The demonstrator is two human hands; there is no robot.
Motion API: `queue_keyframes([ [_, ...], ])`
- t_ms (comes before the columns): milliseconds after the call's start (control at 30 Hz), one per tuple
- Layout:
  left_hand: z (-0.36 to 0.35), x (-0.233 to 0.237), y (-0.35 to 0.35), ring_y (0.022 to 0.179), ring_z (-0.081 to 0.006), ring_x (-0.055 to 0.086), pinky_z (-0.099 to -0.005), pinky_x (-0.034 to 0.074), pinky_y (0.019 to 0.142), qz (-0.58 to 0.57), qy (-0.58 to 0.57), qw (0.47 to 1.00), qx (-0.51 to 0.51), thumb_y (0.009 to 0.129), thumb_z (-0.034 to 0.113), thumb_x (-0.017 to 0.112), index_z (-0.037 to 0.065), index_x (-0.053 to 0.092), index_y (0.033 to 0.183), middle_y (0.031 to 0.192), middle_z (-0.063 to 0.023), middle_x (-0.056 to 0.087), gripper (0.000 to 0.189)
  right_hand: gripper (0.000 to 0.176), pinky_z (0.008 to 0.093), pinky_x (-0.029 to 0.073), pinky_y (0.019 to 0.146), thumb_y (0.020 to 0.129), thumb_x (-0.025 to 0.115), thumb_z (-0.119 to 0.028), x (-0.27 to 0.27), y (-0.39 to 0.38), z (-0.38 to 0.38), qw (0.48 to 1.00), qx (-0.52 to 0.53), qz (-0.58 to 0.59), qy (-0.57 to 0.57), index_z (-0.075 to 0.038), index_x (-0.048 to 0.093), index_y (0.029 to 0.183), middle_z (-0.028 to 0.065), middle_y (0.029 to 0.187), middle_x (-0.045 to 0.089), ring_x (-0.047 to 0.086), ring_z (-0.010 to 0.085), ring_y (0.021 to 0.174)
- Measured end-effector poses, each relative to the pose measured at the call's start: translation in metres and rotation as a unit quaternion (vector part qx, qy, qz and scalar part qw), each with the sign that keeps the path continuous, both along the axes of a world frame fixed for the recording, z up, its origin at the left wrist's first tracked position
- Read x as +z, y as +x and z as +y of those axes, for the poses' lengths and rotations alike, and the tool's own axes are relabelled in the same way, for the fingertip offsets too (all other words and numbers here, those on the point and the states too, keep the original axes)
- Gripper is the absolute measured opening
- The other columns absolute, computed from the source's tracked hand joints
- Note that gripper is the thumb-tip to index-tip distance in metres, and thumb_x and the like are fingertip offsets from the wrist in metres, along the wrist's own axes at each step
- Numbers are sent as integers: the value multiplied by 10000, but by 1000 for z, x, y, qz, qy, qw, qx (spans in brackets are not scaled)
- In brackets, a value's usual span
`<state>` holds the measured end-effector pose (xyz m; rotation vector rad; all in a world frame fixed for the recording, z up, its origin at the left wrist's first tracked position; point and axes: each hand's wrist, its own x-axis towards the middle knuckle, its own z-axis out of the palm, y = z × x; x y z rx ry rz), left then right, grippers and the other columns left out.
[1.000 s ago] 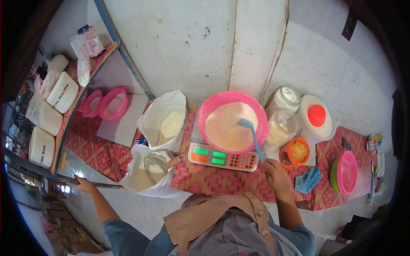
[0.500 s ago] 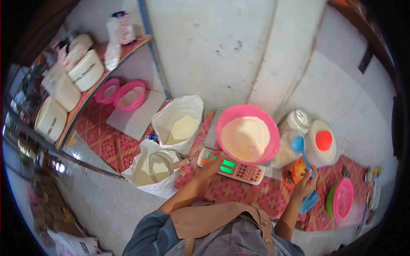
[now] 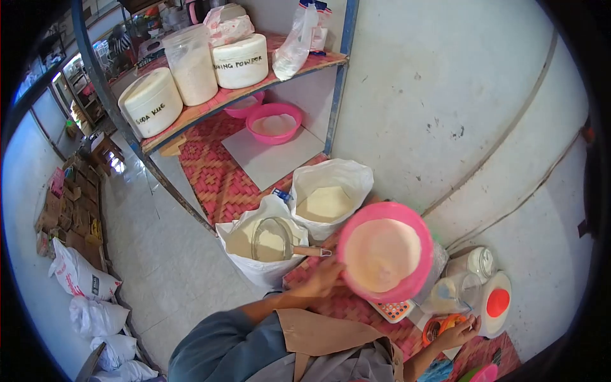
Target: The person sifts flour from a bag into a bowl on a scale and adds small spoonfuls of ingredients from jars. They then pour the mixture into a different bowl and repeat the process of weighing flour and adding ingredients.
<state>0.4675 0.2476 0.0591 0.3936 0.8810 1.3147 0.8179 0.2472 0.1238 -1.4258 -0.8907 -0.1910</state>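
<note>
My left hand is at the left rim of a pink bowl of pale flour, its fingers closed on the edge. The bowl overlaps the scale, of which only part of the keypad shows. My right hand is beside a clear jar and an orange-rimmed tub, its fingers apart and no tool visible in them. A bluish shape, perhaps the scoop, shows faintly through the jar wall.
Two white sacks of powder, the nearer sack holding a strainer, stand left of the bowl. A red-lidded container is at right. The shelf carries labelled tubs; filled sacks line the floor at left.
The view has swung left. My right hand has let go of the blue scoop. My left hand has moved from the scale to the bowl's rim, and the bowl has shifted left over the scale.
</note>
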Motion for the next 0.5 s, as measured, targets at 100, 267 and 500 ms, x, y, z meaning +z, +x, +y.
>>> queue_keyframes([
  [100,-29,7,-48,817,-170,558,-336,506,692,-22,-57,990,130,812,96,407,38,468,1039,927,-71,543,242,302,196,393,554,855,473,-196,-15,2,15,1000,5,-14,-15,2,454,1084,75,891,533,478,109,649],
  [267,-30,-29,-137,819,-178,557,-341,505,708,-8,-25,952,305,782,64,427,39,476,983,934,-79,541,208,260,186,338,488,857,467,-180,-2,-66,30,989,95,103,-57,-5,468,1050,53,831,534,399,75,556],
  [500,4,-88,-282,797,-191,552,-308,514,648,35,-3,863,505,743,67,456,70,454,969,911,-67,524,226,189,209,367,589,847,459,-109,-7,-143,51,962,201,82,-165,13,467,991,56,869,481,436,97,711],
])
